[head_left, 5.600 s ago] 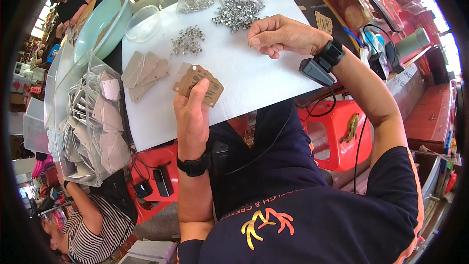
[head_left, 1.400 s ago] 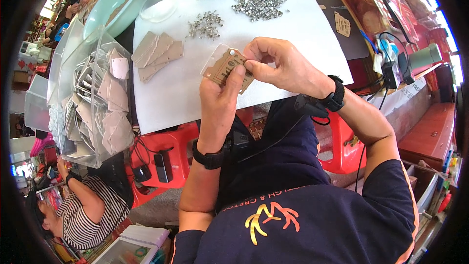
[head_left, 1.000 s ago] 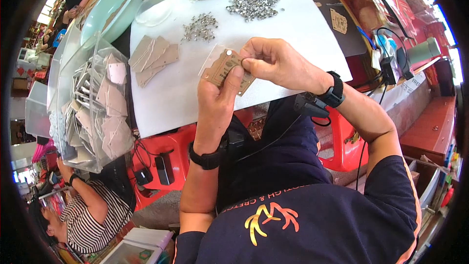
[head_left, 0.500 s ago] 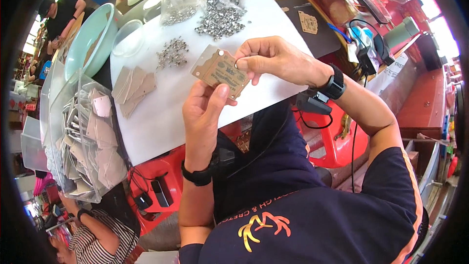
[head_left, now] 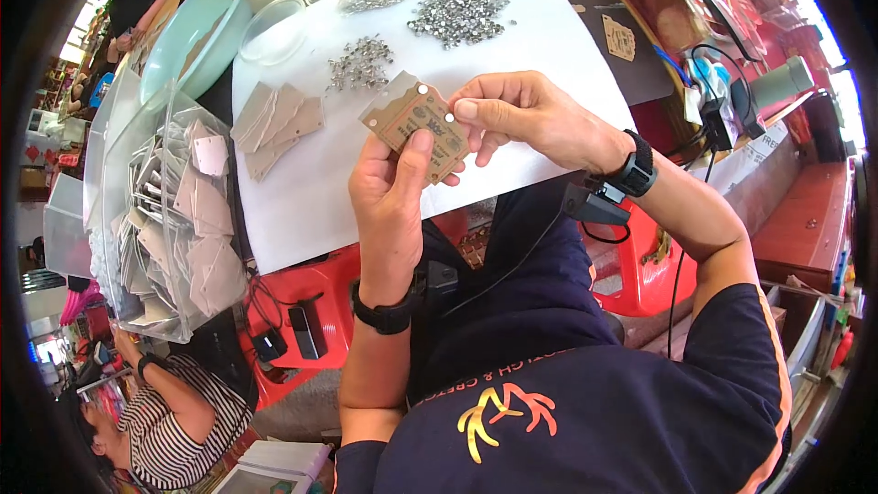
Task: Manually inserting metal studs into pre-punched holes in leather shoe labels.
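My left hand (head_left: 391,197) is closed round the lower left edge of a brown printed card (head_left: 441,135), its thumb lying flat across the face. The card has a stepped edge, and a greyish piece (head_left: 391,91) shows along its upper left side. Small round pale studs sit at its corners, one of them right by my right thumb tip. My right hand (head_left: 540,123) pinches the card's right edge between thumb and forefinger, the other fingers curled behind. Beyond the card lies a small pile of metal rivets (head_left: 360,64), and farther back a larger heap of metal studs (head_left: 459,18).
On the white tabletop (head_left: 311,206) at left are fanned grey-brown card pieces (head_left: 274,128). A clear bin (head_left: 174,220) full of similar pieces stands beside a pale green basin (head_left: 195,41). Another card (head_left: 619,38) lies at right. Co-workers sit at upper and lower left.
My view has shifted, so the table contents appear farther right and higher. My left thumb has slid farther onto the card. The right thumb has drawn back slightly, showing the corner stud more fully.
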`<state>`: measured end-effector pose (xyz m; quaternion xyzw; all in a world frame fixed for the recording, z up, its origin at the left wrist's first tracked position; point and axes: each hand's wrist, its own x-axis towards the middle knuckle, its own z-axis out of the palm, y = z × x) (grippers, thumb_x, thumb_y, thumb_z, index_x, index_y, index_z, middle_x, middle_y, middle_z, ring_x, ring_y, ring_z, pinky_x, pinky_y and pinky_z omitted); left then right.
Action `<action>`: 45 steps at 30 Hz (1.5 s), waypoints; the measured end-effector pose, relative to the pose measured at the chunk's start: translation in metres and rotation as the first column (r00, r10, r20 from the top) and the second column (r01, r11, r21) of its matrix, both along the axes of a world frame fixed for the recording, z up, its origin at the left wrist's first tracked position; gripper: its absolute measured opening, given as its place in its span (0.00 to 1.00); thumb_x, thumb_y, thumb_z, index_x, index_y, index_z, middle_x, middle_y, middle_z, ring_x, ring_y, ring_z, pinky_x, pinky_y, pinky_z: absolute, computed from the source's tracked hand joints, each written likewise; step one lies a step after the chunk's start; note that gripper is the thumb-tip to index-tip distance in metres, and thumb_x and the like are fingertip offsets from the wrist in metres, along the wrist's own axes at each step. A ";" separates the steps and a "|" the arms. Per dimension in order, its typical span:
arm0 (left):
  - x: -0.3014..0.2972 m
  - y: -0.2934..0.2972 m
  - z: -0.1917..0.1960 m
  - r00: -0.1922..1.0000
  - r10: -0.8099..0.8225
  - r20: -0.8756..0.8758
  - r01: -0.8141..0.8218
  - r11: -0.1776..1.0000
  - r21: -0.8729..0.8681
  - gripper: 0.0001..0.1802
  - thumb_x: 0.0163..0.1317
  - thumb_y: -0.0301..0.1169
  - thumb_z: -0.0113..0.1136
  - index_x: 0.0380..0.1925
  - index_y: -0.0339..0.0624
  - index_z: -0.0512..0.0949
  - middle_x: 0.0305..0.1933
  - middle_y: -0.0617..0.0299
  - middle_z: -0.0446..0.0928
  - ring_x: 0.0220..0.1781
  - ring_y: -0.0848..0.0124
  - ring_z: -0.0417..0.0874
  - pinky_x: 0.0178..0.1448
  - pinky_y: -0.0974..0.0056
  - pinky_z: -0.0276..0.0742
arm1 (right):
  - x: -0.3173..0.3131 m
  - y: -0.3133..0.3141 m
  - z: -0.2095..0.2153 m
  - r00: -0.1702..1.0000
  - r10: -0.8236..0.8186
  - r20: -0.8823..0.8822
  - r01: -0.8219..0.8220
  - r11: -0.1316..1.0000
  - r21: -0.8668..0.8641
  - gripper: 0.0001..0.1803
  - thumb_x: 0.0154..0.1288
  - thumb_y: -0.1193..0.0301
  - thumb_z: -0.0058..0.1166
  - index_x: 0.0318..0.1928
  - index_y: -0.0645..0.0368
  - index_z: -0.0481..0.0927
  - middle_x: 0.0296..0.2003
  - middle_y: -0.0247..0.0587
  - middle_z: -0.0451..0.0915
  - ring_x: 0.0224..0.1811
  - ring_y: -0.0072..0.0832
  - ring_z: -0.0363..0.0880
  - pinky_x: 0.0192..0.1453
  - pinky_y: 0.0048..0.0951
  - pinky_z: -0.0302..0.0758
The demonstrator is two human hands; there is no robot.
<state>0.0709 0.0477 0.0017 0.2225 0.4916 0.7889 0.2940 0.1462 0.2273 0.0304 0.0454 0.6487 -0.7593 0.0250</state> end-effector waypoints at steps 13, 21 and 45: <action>0.002 -0.002 -0.002 0.995 0.043 -0.095 -0.047 0.998 -0.031 0.15 0.72 0.29 0.52 0.55 0.35 0.74 0.44 0.58 0.81 0.36 0.72 0.83 0.37 0.68 0.78 | -0.005 -0.006 -0.006 0.996 -0.021 -0.089 0.036 0.986 0.165 0.15 0.70 0.61 0.55 0.45 0.62 0.81 0.36 0.32 0.83 0.36 0.16 0.79 0.40 0.22 0.77; -0.005 -0.005 0.002 0.995 0.102 -0.015 -0.103 0.995 -0.008 0.15 0.72 0.30 0.52 0.54 0.34 0.74 0.43 0.58 0.81 0.35 0.73 0.82 0.37 0.68 0.79 | -0.002 -0.005 -0.002 0.999 -0.010 0.051 0.002 0.987 0.159 0.18 0.70 0.58 0.56 0.43 0.63 0.82 0.32 0.31 0.80 0.34 0.16 0.78 0.37 0.19 0.78; -0.012 -0.069 -0.020 0.966 0.231 0.120 -0.225 0.973 -0.058 0.09 0.67 0.26 0.57 0.46 0.36 0.76 0.40 0.59 0.79 0.37 0.72 0.79 0.43 0.67 0.74 | -0.093 0.010 0.006 0.998 0.064 0.012 -0.052 0.676 0.735 0.10 0.68 0.68 0.55 0.39 0.64 0.82 0.25 0.35 0.80 0.26 0.19 0.79 0.31 0.23 0.78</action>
